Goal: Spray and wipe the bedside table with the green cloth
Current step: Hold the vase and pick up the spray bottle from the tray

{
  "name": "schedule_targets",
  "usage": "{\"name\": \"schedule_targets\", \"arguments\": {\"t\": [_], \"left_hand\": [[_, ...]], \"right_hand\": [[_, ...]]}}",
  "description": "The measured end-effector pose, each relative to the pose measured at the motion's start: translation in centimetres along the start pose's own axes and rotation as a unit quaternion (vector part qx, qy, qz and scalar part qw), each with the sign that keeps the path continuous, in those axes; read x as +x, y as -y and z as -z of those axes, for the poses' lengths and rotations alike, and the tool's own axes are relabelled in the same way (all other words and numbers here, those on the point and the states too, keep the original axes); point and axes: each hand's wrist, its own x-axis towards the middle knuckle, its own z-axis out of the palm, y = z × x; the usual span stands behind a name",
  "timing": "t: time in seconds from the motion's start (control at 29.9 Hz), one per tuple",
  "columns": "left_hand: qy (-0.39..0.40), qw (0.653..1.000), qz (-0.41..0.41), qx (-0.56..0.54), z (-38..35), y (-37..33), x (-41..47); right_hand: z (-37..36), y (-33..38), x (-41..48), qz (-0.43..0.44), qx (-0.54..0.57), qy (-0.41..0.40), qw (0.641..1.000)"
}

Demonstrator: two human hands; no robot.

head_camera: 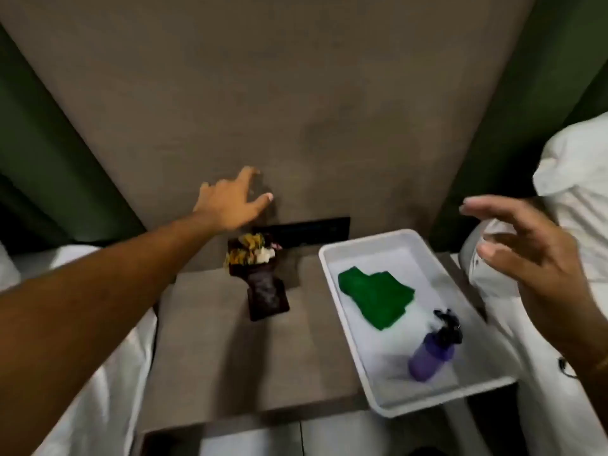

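Observation:
The grey-brown bedside table point(210, 350) fills the lower middle. On its right side sits a white tray point(342, 311) that overhangs the front right corner. Inside the tray lie a folded green cloth point(378, 296) and a purple spray bottle point(431, 352) with a black nozzle, tipped on its side. My left hand point(230, 202) reaches forward above the table's back, fingers spread, holding nothing. My right hand point(529, 258) hovers above the tray's right edge, fingers apart and empty.
A dark vase with yellow and white flowers point(260, 274) stands at the table's back centre. A black switch panel point(306, 230) is set in the grey wall behind. White bedding point(575, 179) lies on the right, more white bedding point(108, 373) on the left.

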Motion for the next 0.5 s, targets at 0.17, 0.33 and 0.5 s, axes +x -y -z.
{"name": "schedule_targets", "arguments": {"t": [0.17, 0.33, 0.5], "left_hand": [[0.005, 0.999, 0.007, -0.042, -6.2, 3.0, 1.8], [-0.107, 0.983, 0.023, -0.150, -9.4, 6.5, -0.7], [-0.098, 0.976, 0.121, -0.151, -16.6, 9.2, -9.8]], "right_hand": [[-2.7, -13.5, -9.0, -0.103, -0.011, -0.013, 0.994], [-5.8, -18.6, -10.4, -0.118, 0.069, -0.037, 0.990], [-8.3, -18.6, -11.5, -0.093, 0.046, -0.048, 0.993]]}}
